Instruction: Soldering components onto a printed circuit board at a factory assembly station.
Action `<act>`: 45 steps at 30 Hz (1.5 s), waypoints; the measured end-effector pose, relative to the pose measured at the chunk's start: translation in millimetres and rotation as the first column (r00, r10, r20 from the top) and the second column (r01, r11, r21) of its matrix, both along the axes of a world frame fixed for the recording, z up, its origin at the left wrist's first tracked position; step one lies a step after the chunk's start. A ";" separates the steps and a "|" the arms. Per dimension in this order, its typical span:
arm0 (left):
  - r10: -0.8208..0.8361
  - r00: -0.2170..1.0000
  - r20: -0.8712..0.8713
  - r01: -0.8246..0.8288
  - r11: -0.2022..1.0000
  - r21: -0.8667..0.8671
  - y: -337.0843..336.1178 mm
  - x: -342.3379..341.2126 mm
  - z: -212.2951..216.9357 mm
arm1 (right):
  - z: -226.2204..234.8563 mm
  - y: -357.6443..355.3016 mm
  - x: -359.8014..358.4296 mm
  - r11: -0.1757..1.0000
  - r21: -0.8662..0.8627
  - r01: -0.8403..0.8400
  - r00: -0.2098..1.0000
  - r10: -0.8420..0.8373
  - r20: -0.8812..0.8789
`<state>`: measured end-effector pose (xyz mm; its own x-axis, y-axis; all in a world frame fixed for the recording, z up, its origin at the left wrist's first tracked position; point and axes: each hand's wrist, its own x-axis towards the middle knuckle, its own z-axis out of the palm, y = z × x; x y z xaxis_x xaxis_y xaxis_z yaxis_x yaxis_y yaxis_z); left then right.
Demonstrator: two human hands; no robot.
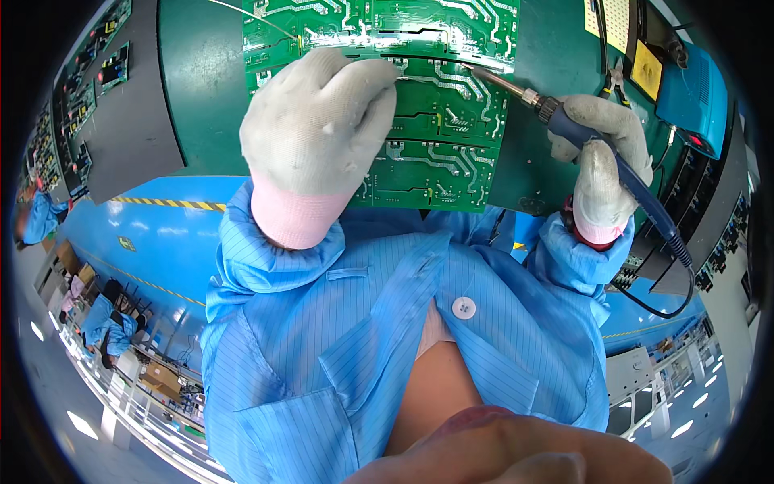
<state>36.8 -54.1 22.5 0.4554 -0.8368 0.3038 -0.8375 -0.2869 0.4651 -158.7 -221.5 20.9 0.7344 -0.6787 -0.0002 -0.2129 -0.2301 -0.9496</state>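
My right hand (601, 157), in a pale knitted glove, grips the dark blue handle of a soldering iron (528, 97). The iron's tip points left and down onto a green circuit board panel (443, 121) with silvery solder traces. Over the panel's left part, my gloved left hand (310, 121) is closed, thumb and fingers pressed together. A thin solder wire (256, 18) comes in from the upper left and runs to this hand; the grip on it is mostly hidden behind the fingers. Several joined board sections lie flat on the green mat (201, 89).
On the right stand a blue soldering station (693, 101), a yellow sponge (647, 70) and pliers (617, 81). The iron's cable (685, 298) loops down beside my right sleeve. Populated boards (114, 67) lie on a dark surface at left. Other people (109, 327) sit farther off.
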 end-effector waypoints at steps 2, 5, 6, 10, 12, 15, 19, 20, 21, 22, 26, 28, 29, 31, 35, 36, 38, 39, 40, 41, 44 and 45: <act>0.010 1.000 -0.012 -0.010 1.000 0.022 8.0 1.8 3.2 | 0.5 1.4 1.8 1.000 -0.010 -0.016 0.999 0.016 -0.031; 0.099 0.993 -0.067 -0.097 0.995 0.034 20.5 8.3 6.2 | -8.8 4.5 2.1 0.995 0.048 0.085 0.987 -0.090 0.133; 0.168 0.982 -0.089 -0.163 0.984 0.067 24.7 8.9 10.3 | -13.5 2.0 -0.6 0.992 0.103 0.076 0.974 -0.095 0.204; 0.384 0.917 -0.108 -0.378 0.923 0.077 46.2 31.7 5.5 | -17.4 7.1 -5.4 0.972 0.159 0.174 0.934 -0.214 0.285; 0.456 0.844 -0.284 -0.470 0.883 0.022 63.1 50.2 -13.2 | -32.3 8.2 -2.0 0.986 0.138 0.098 0.856 -0.154 0.494; 0.397 0.664 -0.633 -0.531 0.847 -0.025 75.1 61.2 -23.2 | -48.0 21.9 4.7 0.980 0.043 0.197 0.837 -0.190 0.513; 0.021 0.420 -0.907 -0.546 0.804 -0.234 59.8 59.7 -42.3 | -66.7 42.1 10.4 0.979 0.092 0.182 0.850 -0.204 0.485; -0.038 0.389 -0.921 -0.557 0.786 -0.268 54.7 59.4 -45.5 | -67.9 46.9 13.6 0.987 0.067 0.147 0.872 -0.161 0.462; -0.148 0.345 -0.927 -0.537 0.779 -0.324 52.2 63.4 -49.2 | -63.4 50.9 15.2 0.978 0.133 0.163 0.893 -0.203 0.401; -0.145 0.349 -0.926 -0.537 0.779 -0.324 45.8 61.7 -51.3 | -67.8 59.2 21.4 0.969 0.173 0.177 0.876 -0.235 0.422; -0.383 0.199 -0.902 -0.370 0.823 -0.431 29.9 76.7 -49.8 | -72.7 58.2 38.3 0.979 0.090 0.186 0.843 -0.206 0.496; -0.340 0.053 -0.939 -0.545 0.778 -0.313 31.4 71.6 -54.9 | -74.6 59.2 37.9 0.967 0.106 0.233 0.866 -0.256 0.429; -0.325 0.044 -0.945 -0.569 0.769 -0.291 32.5 71.8 -58.5 | -77.5 59.3 37.6 0.963 0.099 0.252 0.866 -0.270 0.422; -0.353 0.084 -0.932 -0.562 0.756 -0.337 33.1 72.9 -63.1 | -80.5 58.9 39.5 0.960 0.100 0.263 0.844 -0.279 0.459; -0.411 0.155 -0.899 -0.532 0.732 -0.426 35.6 73.6 -61.4 | -81.6 62.7 39.1 0.947 0.160 0.278 0.796 -0.321 0.514; -0.414 0.156 -0.897 -0.530 0.731 -0.430 35.4 73.9 -61.1 | -83.2 62.0 37.4 0.950 0.203 0.237 0.762 -0.311 0.568; -0.469 0.244 -0.849 -0.527 0.671 -0.522 34.9 72.9 -60.3 | -80.3 62.5 39.0 0.971 0.060 0.230 0.790 -0.223 0.571; -0.465 0.281 -0.839 -0.545 0.642 -0.539 25.8 69.7 -48.6 | -67.6 63.3 39.2 0.971 0.028 0.237 0.783 -0.208 0.586; -0.458 0.295 -0.839 -0.549 0.638 -0.541 25.8 64.7 -40.8 | -68.5 65.5 40.7 0.977 0.016 0.214 0.770 -0.179 0.612; -0.407 0.338 -0.849 -0.593 0.608 -0.528 26.1 59.9 -32.8 | -70.4 66.5 40.5 0.980 0.025 0.197 0.766 -0.170 0.620; -0.381 0.392 -0.837 -0.567 0.616 -0.546 38.5 71.8 -48.2 | -61.0 68.3 38.5 0.968 0.098 0.230 0.720 -0.238 0.652; -0.268 0.507 -0.819 -0.533 0.650 -0.543 49.3 75.9 -56.5 | -65.7 68.7 37.8 0.970 0.124 0.207 0.710 -0.236 0.663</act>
